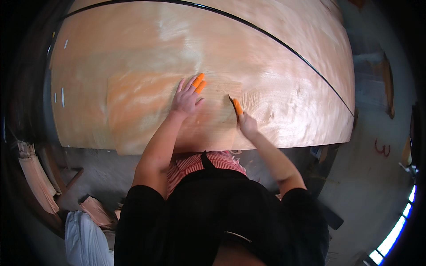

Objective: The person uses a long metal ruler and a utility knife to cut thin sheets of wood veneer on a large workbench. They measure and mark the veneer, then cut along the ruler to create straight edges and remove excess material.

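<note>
A smaller rectangular sheet of wood veneer [142, 111] lies on a large pale wood sheet [293, 80] that covers the work table. My left hand [187, 102] is spread flat on the smaller sheet, fingers pointing away from me, with orange covers on two of them. To its right, my right hand [248, 125] is closed around a thin, dark-bladed knife [230, 99]. An orange cover is on the forefinger laid along the knife. The blade tip points away from me, close to the smaller sheet's right edge; whether it touches the wood I cannot tell. My palm hides the handle.
A thin black cord or strip [262, 30] arcs across the far part of the large sheet. Bundled veneer strips [37, 179] stand at the left, with more wood pieces [97, 212] and a white plastic bag [86, 239] at lower left. Grey floor [368, 177] shows on the right.
</note>
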`<state>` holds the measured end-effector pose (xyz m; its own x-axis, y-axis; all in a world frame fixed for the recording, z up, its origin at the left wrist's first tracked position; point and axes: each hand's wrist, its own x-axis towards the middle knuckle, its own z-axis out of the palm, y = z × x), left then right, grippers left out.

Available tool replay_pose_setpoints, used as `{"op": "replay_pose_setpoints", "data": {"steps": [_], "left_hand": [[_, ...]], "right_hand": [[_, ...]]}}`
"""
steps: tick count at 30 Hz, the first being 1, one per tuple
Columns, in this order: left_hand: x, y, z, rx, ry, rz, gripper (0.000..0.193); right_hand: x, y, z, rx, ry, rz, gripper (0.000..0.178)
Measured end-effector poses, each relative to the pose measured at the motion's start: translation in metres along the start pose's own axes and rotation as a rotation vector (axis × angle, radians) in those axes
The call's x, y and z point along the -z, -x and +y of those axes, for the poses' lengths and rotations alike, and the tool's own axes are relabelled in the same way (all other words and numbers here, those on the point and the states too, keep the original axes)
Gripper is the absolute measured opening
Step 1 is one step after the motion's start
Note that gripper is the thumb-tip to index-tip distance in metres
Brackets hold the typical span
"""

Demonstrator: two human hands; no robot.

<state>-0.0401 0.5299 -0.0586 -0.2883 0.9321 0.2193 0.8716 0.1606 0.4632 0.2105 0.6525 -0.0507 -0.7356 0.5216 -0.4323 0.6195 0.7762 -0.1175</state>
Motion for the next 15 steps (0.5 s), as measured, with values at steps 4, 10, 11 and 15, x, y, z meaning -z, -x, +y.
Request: {"op": "replay_pose_setpoints", "data": {"steps": [4, 10, 11, 15], "left_hand": [[-0.002, 0.001, 0.001, 0.038, -0.053, -0.056, 0.051], [-0.008, -0.002, 0.001, 0.021, -0.113, -0.092, 0.053], [-0.008, -0.005, 0.002, 0.017, -0.11, -0.09, 0.053], [-0.006, -0.004, 0.006, 0.004, -0.13, -0.079, 0.053]], "right_hand": [[-0.031, 0.036, -0.025, -0.212, -0.123, -0.03, 0.034], [-0.036, 0.039, -0.018, -0.144, -0.189, 0.148, 0.033], [-0.039, 0.04, -0.014, -0.136, -0.259, 0.146, 0.022], [-0.049, 0.037, -0.006, -0.32, -0.441, 0.093, 0.021]]}}
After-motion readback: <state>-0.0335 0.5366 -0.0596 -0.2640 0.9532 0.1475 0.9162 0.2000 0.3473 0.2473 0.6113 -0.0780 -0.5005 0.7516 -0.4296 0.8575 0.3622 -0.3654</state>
